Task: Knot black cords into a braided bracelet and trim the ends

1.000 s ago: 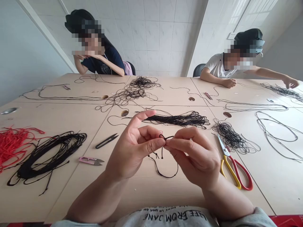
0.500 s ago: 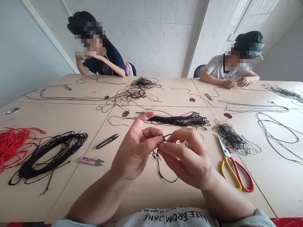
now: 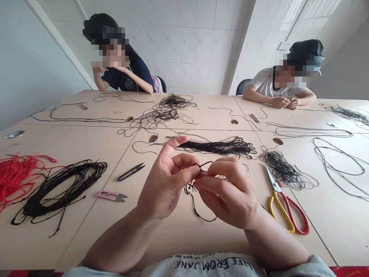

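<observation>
Over the middle of the table, my left hand [image 3: 170, 181] pinches a thin black cord [image 3: 196, 211] between thumb and a bent finger, with the index finger raised. Facing it, my right hand [image 3: 230, 192] is closed on the same cord, its thumb and fingertips touching close to the left thumb. A small loop shows at the fingertips, and a slack length with knots hangs below to the table. Fingers partly hide the crossing of the strands. Just beyond my hands lies a long bundle of black cord [image 3: 221, 147].
Scissors with yellow and red handles [image 3: 295, 215] lie at right beside tangled black cord [image 3: 284, 167]. To the left are black snips [image 3: 131, 172], pink snips [image 3: 111, 195], a black cord coil [image 3: 65, 188] and red cord [image 3: 14, 173]. Two people sit across the table [image 3: 86, 238].
My right fingers have shifted slightly at the cord, and a little more of the strand shows above them. My left hand keeps its pinch. The right-hand co-worker's hands have come closer together.
</observation>
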